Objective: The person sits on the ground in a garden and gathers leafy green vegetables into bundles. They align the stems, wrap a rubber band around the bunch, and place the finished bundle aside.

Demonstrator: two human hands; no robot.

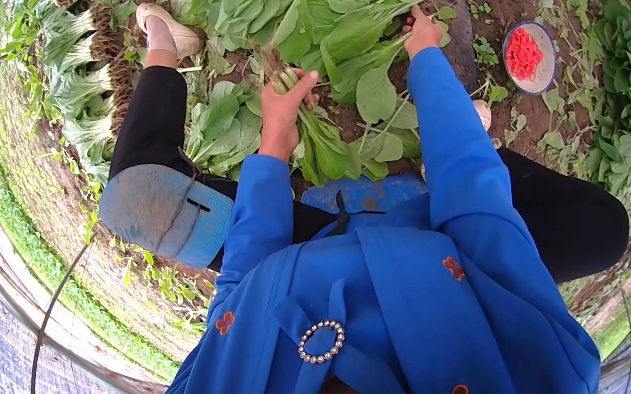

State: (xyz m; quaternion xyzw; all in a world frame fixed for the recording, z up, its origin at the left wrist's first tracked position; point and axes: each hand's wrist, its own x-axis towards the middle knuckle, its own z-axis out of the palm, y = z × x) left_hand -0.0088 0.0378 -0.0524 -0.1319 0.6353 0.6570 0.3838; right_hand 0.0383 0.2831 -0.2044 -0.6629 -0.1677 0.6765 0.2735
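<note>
My left hand (284, 106) is closed around the stems of a small bunch of leafy greens (324, 145). The bunch's brown roots point up and away from me, and its leaves hang towards my lap. Further off, my right hand (424, 31) reaches to the near right side of a large heap of loose greens (335, 11), at its pale stem ends. Its fingers are curled at a stem, partly hidden by leaves, so I cannot tell how firmly they hold it. The heap's stems point right and its broad leaves spread left.
Right of the heap stands a bowl (547, 51) of red rings (523, 55). Bundled greens with roots (84, 52) line the left side; another row of greens (622, 93) runs along the right. Loose leaves (221, 123) lie on the soil near my shoe (173, 33).
</note>
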